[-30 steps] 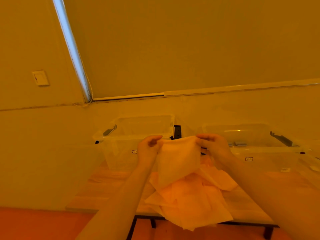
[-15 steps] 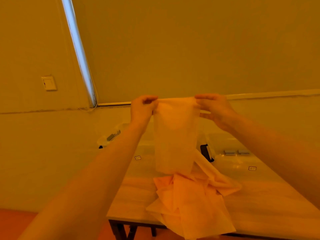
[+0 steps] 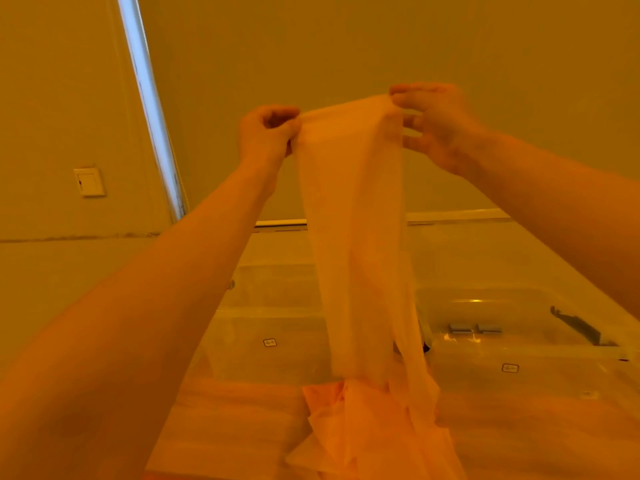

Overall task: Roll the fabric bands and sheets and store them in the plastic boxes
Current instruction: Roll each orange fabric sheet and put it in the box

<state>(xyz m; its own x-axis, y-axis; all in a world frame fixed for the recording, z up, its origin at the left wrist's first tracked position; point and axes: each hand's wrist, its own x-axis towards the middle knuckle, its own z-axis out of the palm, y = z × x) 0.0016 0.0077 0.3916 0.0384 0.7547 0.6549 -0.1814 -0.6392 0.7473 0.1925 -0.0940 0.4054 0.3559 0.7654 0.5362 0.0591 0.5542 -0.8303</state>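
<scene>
A long thin fabric sheet (image 3: 356,237) hangs stretched between my two raised hands. My left hand (image 3: 266,133) pinches its top left corner with curled fingers. My right hand (image 3: 436,123) pinches the top right corner between thumb and fingertips. The sheet's lower end drops into a loose heap of fabric sheets (image 3: 374,431) on the wooden table (image 3: 225,427). Behind the sheet stand two clear plastic boxes: the left box (image 3: 270,306) and the right box (image 3: 519,317), both open at the top.
A wall runs behind the table, with a white switch plate (image 3: 89,181) at the left and a slanted bright window strip (image 3: 149,105). The right box has a dark latch handle (image 3: 576,329) on its rim.
Both hands have risen from just above the table to well above the boxes, pulling the sheet up and out of the heap so it hangs long. The view has tilted.
</scene>
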